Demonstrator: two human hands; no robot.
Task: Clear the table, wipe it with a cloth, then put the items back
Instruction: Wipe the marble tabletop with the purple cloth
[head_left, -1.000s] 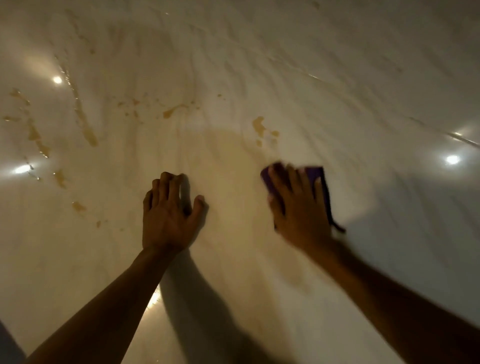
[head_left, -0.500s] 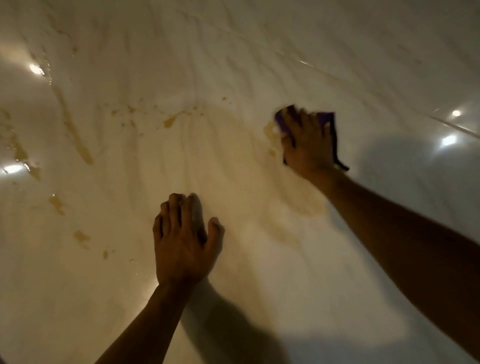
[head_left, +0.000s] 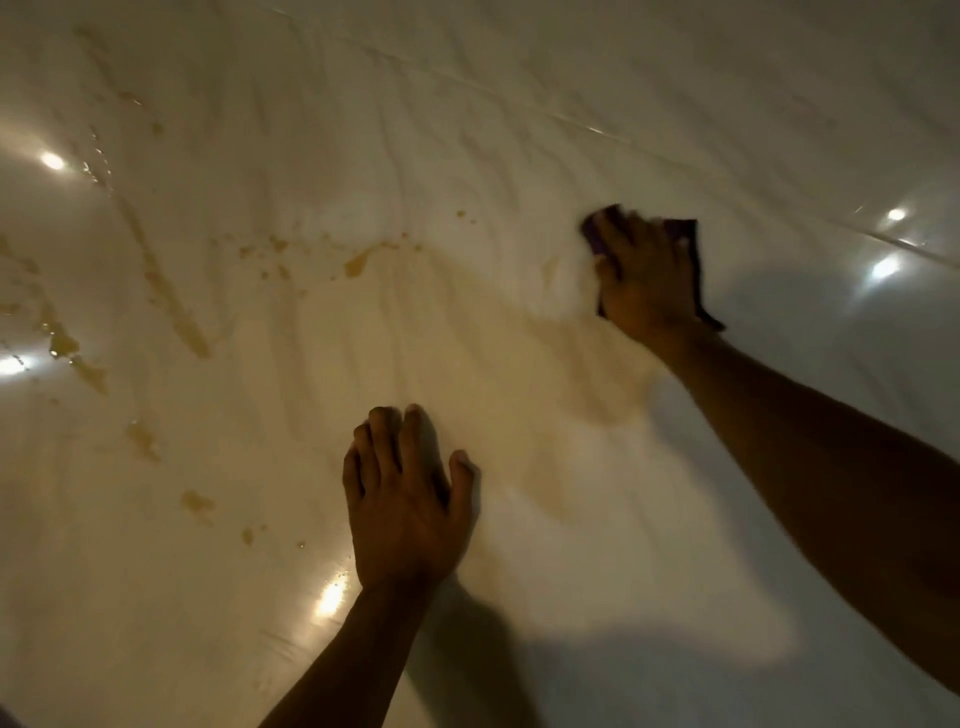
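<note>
Right hand (head_left: 647, 280) presses a dark purple cloth (head_left: 688, 236) flat on the glossy white marble table (head_left: 519, 130), fingers extended, beyond the brown spill (head_left: 358, 265). Left hand (head_left: 408, 499), released flat, probably braces.

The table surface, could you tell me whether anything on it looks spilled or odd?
Yes: brown liquid stains and streaks spatter the table left of the right hand, which presses a purple cloth.

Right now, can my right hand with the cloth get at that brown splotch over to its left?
Probably yes: the right hand presses the purple cloth, and only bare table lies between it and the brown splotch.
</note>
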